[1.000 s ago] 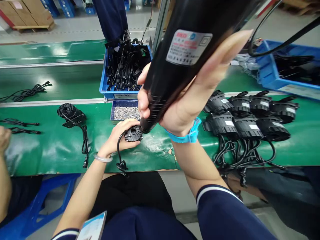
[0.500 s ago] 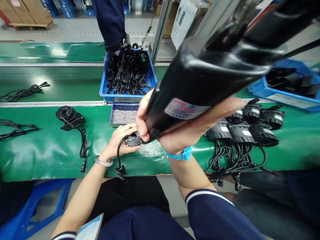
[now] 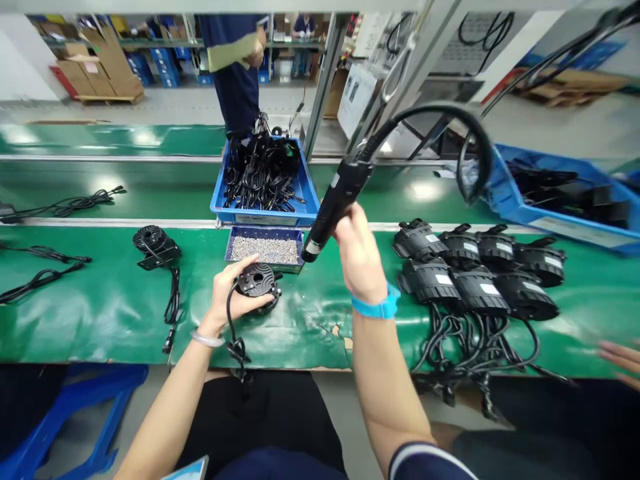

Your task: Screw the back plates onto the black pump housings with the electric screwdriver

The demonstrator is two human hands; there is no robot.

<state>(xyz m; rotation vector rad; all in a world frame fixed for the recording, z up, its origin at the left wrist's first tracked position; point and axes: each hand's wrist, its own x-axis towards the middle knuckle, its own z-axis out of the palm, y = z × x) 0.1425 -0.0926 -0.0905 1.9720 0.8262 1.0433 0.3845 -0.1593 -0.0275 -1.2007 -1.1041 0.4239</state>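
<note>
My left hand (image 3: 227, 300) is wrapped round a round black plastic housing (image 3: 256, 280) on the green mat, its cable hanging toward the bench edge. My right hand (image 3: 357, 250) grips a black electric screwdriver (image 3: 337, 200), whose cord loops up from the top. The tool is tilted, its lower end over the right side of the blue screw tray (image 3: 267, 245), which holds many small silver screws. Whether the tip touches the screws I cannot tell.
Several black housings (image 3: 480, 287) with cables stand stacked at right. A blue bin of black cabled parts (image 3: 265, 215) sits behind the tray; another blue bin (image 3: 575, 227) is at far right. One housing (image 3: 155, 247) lies at left. Another person's hand (image 3: 620, 360) shows at the right edge.
My right hand has lowered the screwdriver away from the camera and off the housing, over to the screw tray. The left hand keeps hold of the housing. A person's hand now shows at right.
</note>
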